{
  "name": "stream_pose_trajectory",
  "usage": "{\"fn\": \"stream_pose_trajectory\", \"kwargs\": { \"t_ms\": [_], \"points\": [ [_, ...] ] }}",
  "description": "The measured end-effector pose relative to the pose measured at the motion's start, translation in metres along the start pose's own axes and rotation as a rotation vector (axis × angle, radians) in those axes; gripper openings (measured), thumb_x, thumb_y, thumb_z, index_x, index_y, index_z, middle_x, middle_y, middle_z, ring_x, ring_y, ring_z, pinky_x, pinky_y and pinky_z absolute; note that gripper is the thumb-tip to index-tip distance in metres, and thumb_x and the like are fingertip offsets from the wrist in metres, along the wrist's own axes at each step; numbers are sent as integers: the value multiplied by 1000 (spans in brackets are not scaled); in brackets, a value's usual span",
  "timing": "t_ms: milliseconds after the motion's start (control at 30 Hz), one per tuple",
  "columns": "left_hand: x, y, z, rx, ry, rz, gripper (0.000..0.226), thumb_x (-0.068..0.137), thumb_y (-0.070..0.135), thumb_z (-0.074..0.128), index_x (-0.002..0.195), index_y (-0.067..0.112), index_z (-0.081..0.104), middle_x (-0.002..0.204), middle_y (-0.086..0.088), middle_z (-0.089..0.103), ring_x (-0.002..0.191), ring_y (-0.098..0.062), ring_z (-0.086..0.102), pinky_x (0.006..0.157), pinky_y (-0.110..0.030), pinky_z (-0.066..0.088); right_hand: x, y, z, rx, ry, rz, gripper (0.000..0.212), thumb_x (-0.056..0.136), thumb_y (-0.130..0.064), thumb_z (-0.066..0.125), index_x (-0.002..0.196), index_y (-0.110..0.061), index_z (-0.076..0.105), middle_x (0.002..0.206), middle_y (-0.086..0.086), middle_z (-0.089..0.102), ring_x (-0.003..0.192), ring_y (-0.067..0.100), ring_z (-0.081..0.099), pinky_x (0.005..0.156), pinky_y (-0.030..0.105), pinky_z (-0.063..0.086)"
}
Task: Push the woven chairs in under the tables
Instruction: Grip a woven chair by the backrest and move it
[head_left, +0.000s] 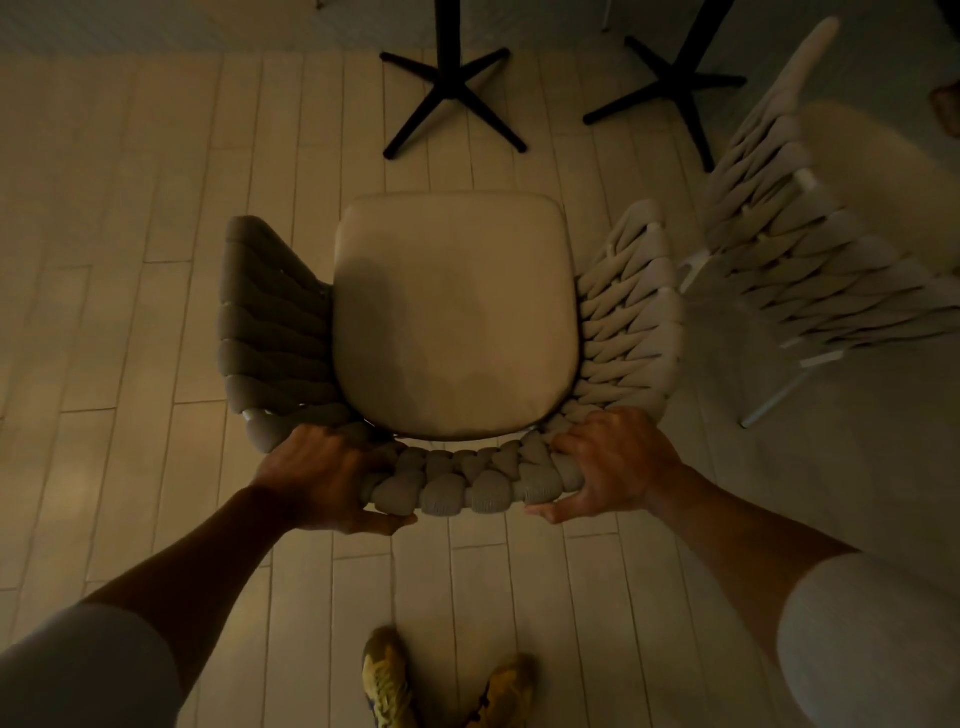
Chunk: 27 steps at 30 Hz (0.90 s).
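Firmly gripping woven chair (452, 322) by its back rim with left hand (322, 478) and right hand (618, 462), fingers (569, 441) curled round it; probably stiff, light.

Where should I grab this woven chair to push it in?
Grip the back rim of the woven chair from behind, left hand and right hand near its corners: the thick rim wraps easily and the seat faces the table base.

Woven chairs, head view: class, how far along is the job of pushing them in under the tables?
Done: nothing clearly; no tabletop shows. In hand: the left hand and right hand grip the woven back of the near chair, which stands short of the black table base. Left: pushing it forward, then perhaps the second chair at the right, standing beside the other base.
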<state>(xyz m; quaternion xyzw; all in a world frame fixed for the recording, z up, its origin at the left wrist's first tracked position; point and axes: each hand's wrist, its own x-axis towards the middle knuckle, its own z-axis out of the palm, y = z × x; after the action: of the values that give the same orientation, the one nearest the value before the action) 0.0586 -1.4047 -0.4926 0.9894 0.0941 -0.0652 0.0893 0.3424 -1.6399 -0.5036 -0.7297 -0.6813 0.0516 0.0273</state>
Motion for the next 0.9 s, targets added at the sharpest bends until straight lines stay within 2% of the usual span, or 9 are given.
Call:
{"fn": "stream_pose_trajectory", "kwargs": {
  "t_ms": [100,233,367,500,567,733,833,900],
  "points": [
    [9,-5,-1,7,0,4,68,76,95,32,99,43,71,71,21,67,57,4,35,54,-12,31,8,8,1,4,16,0,91,61,-108,37,85,-28,74,75,-6,75,71,23,68,61,29,49],
    [22,-11,-1,14,-37,-41,79,73,99,24,106,44,71,75,18,69,55,-1,50,55,-14,32,20,25,-2,-6,39,-7,85,62,-105,43,81,-29,74,73,-7,74,67,21,67,58,25,39],
    [37,-21,-5,44,-35,-28,74,73,98,30,102,45,72,74,20,69,53,-1,46,55,-14,30,33,37,-4,-29,35,-8,86,62,-106,42,78,-27,74,71,-7,73,65,21,65,58,25,30],
    [50,-32,-9,26,-85,-44,82,71,101,23,109,46,70,82,20,71,60,-1,53,57,-17,40,46,47,-5,-2,37,-1,85,63,-105,43,78,-27,73,70,-6,72,65,22,65,58,25,40],
    [57,-39,-10,14,-81,-42,82,71,102,24,112,46,69,85,19,71,64,-4,60,59,-19,46,54,52,-6,-11,37,6,85,63,-105,43,76,-26,73,69,-6,72,65,22,65,59,25,41],
    [77,-58,-14,5,-97,-36,83,70,102,24,114,47,67,89,20,72,69,-4,63,61,-21,50,74,65,-7,-7,49,0,84,64,-104,45,77,-26,74,71,-6,73,67,22,67,60,26,43],
    [89,-69,-17,26,-75,-36,82,70,102,24,112,46,68,86,20,71,66,-4,61,59,-19,45,87,73,-11,-8,57,2,83,63,-104,46,76,-26,73,69,-6,72,66,21,67,59,26,43],
    [97,-77,-18,32,-102,-39,85,69,103,23,116,47,67,90,20,72,70,-5,63,62,-20,49,96,79,-12,-8,47,0,86,63,-105,43,78,-26,74,70,-6,73,67,21,67,60,26,43]
  ]
}}
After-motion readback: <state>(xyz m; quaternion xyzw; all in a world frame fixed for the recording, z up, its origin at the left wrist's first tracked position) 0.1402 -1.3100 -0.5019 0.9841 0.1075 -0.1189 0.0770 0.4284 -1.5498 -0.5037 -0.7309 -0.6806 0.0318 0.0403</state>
